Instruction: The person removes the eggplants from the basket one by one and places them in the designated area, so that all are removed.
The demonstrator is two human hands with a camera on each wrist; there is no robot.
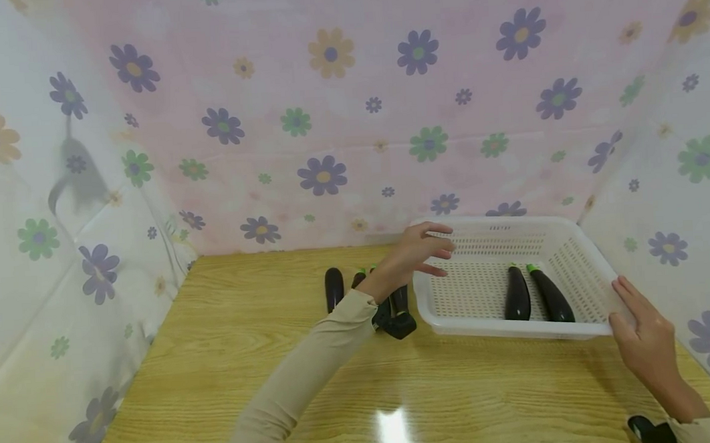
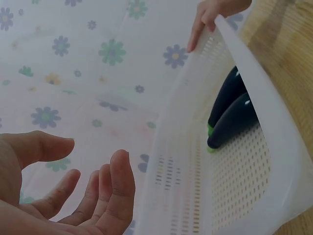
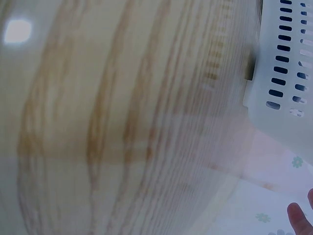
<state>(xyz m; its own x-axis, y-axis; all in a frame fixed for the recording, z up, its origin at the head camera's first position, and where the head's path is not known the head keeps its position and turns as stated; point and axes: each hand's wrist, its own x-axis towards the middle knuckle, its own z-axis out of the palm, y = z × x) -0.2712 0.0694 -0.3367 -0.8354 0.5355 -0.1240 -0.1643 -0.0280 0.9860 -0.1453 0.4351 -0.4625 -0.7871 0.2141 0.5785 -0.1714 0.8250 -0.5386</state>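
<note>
A white plastic basket (image 1: 505, 327) with slotted walls stands on the table, two dark eggplants (image 1: 517, 294) with green stems lying in its right half. My right hand (image 1: 647, 340) grips the basket's right rim, fingers over the edge and thumb at the near corner. Above the basket's left end is my left hand (image 1: 419, 250), fingers spread and loosely bent, holding nothing. In the left wrist view the gap between that thumb and the fingers (image 2: 120, 191) is empty. Several more eggplants (image 1: 334, 288) lie on the table left of the basket, partly hidden by my left forearm.
The wooden table (image 1: 218, 362) has a bright light reflection near its front. A flowered cloth (image 1: 325, 116) hangs behind it and at both sides. Dark wrist devices (image 1: 396, 323) sit at both wrists.
</note>
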